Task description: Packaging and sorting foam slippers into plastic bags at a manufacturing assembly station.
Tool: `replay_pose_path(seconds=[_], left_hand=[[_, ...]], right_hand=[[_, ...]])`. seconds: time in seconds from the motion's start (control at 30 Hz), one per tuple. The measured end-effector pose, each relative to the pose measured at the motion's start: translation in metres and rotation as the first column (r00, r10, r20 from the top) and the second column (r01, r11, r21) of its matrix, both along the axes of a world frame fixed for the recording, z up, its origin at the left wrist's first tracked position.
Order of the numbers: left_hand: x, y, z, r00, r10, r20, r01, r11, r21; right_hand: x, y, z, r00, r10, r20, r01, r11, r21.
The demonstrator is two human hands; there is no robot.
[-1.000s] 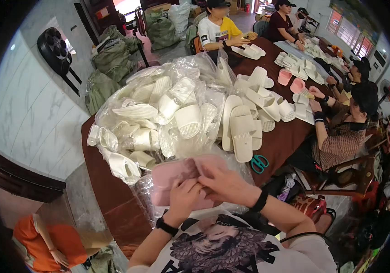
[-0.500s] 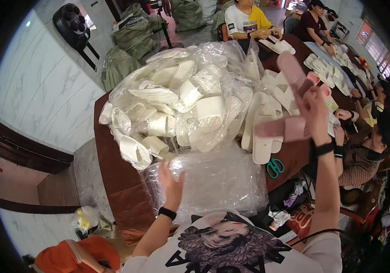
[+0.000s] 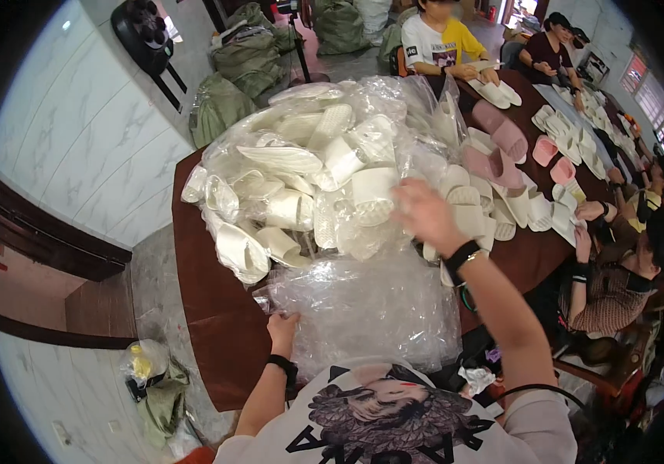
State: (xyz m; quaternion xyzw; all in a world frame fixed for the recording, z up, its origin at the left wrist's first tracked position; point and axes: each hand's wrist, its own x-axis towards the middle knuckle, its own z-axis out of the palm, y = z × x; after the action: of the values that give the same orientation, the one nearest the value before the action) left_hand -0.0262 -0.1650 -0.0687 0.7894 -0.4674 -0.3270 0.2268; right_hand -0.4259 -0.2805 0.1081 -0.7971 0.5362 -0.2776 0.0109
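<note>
My left hand (image 3: 282, 334) is at the near left edge of a stack of clear plastic bags (image 3: 367, 309), its thumb apart from its fingers. My right hand (image 3: 431, 216), blurred by motion, is over the right side of a heap of bagged white slippers (image 3: 289, 209). Its fingers stretch leftward and apart, with nothing visible in them. Just beyond that hand, a pair of pink slippers (image 3: 493, 168) lies on loose white slippers (image 3: 537, 209). The teal-handled scissors (image 3: 467, 299) are mostly hidden behind my right wrist.
The brown-covered table (image 3: 216, 340) runs to the far right. Several co-workers sit along it, one in a white-and-yellow shirt (image 3: 432, 46) handling white slippers. Small pink slippers (image 3: 545, 150) lie on the right. Green sacks (image 3: 224, 108) stand behind the table; a marbled wall (image 3: 61, 147) rises left.
My right hand has let go of the pink slippers, now lying on the white ones, and moved left and nearer. My left hand has dropped to the bag stack's near left edge.
</note>
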Motion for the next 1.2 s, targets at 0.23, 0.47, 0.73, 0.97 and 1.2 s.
replay_pose_path(seconds=[0.23,0.47,0.73,0.97,1.2], left_hand=[[0.028,0.016,0.003,0.997,0.068,-0.025,-0.069,0.995,-0.077],[0.095,0.033,-0.01,0.992,0.117,0.053,-0.114,0.992,-0.059],[0.13,0.033,0.102,0.805,0.258,0.534,0.219,0.708,-0.671],[0.017,0.006,0.158,0.097,0.158,-0.983,-0.065,0.986,0.152],[0.021,0.054,0.141,0.316,-0.092,-0.944,-0.061,0.991,-0.117]], right_hand=[[0.056,-0.046,-0.024,0.881,-0.282,-0.38,0.236,0.958,-0.165],[0.035,-0.005,0.045,0.994,-0.054,-0.092,0.033,0.975,-0.218],[0.046,0.09,0.097,0.924,0.36,0.126,-0.32,0.912,-0.258],[0.093,0.115,0.109,0.815,0.52,-0.255,-0.578,0.705,-0.411],[0.056,0.108,0.059,0.952,0.303,-0.036,-0.291,0.938,0.19]])
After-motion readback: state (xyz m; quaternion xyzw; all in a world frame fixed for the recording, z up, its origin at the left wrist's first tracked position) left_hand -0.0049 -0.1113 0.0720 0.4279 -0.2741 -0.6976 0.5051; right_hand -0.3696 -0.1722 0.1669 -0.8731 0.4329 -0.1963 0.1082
